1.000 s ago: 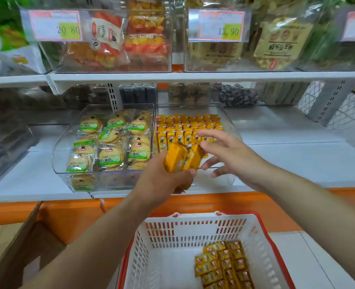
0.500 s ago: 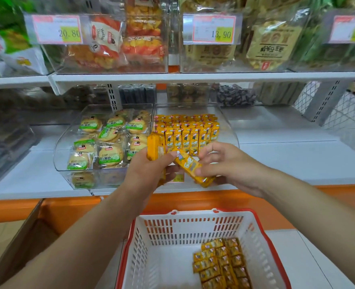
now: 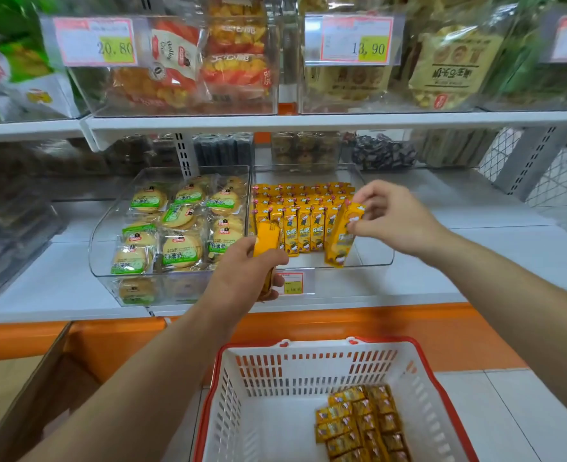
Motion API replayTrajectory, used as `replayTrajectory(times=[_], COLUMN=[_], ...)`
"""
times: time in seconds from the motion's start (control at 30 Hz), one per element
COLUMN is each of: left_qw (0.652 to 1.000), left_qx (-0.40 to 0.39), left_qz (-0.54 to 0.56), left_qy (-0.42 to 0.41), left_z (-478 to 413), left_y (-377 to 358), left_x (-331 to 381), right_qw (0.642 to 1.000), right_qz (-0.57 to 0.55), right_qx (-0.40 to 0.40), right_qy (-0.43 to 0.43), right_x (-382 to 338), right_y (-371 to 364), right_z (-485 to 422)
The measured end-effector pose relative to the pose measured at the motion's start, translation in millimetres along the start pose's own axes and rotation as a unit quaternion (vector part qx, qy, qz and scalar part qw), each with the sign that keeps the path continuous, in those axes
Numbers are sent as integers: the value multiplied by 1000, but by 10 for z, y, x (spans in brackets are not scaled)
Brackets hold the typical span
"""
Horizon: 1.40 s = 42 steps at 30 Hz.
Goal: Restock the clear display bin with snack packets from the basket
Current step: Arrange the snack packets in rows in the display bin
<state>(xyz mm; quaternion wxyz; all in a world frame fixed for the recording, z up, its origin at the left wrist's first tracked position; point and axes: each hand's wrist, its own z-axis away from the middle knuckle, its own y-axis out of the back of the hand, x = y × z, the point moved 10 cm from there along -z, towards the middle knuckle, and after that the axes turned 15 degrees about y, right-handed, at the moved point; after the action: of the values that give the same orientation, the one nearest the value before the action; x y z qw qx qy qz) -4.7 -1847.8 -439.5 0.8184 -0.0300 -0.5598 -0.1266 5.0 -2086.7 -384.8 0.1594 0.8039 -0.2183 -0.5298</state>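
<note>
Bare front strip in clear bin; packet rows behind, shelf overhead.

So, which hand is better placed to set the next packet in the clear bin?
Right hand: it pinches a packet over the clear bin, beside the front row. The left hand grips packets at its front edge.

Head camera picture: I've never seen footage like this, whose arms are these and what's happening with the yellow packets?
There is no machine here. A person wears a camera on the head, so you look down along their own arms at a shop shelf. The right hand pinches one yellow packet by its top, at the front of the clear bin, where similar packets stand in rows. The left hand grips spare packets. Below, a white basket with a red rim holds more. Round biscuits fill the neighbouring bin.
</note>
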Motion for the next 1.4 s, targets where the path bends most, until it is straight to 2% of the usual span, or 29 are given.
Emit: replayTrajectory(times=[0.1,0.2,0.33,0.5,0.6,0.73,0.87,0.93,0.97,1.03,1.07,1.13,1.2,1.33,1.4], left_qw=[1000,1000,1000,999,1000,999,1000,999,999,997,996,995,995,996,996], left_qx=[13,13,-7,-22,-12,-6,-14,-31,-39,-54,-60,-59,-48,-53,-35], left_qz=[-3,-7,-3,-12,-24,-29,-19,-22,-28,-41,-42,-40,-54,-37,-33], left_qy=[11,0,-27,-21,-16,-27,-12,-5,-6,-28,-43,-62,-71,-68,-70], left_z=[-74,-113,-149,-208,-236,-215,-192,-175,-154,-80,-32,22,74,137,133], left_y=[35,25,-14,-42,-61,-109,-193,-266,-309,-415,-474,-561,-635,-768,-772], left_x=[-53,-46,-6,-24,-71,-74,-71,-63,-54,3,42,70,83,74,98], right_qw=[991,977,938,891,864,855,870,905,938,994,998,987,979,973,967], right_qz=[134,215,330,403,438,459,474,418,338,90,-20,-125,-171,-221,-243], right_qx=[6,-9,-103,-211,-249,-240,-138,-64,-39,-36,-57,-96,-100,-44,-44], right_qy=[3,13,33,1,-15,-23,2,47,62,41,22,-16,-35,-55,-65], right_x=[377,671,905,1126,1162,1092,661,365,252,103,33,-47,-92,-63,-14], right_y=[236,346,233,24,-71,-83,168,249,233,56,-91,-319,-405,-245,-171], right_z=[-326,-641,-1002,-1221,-1241,-1199,-958,-678,-497,-114,58,305,422,467,482])
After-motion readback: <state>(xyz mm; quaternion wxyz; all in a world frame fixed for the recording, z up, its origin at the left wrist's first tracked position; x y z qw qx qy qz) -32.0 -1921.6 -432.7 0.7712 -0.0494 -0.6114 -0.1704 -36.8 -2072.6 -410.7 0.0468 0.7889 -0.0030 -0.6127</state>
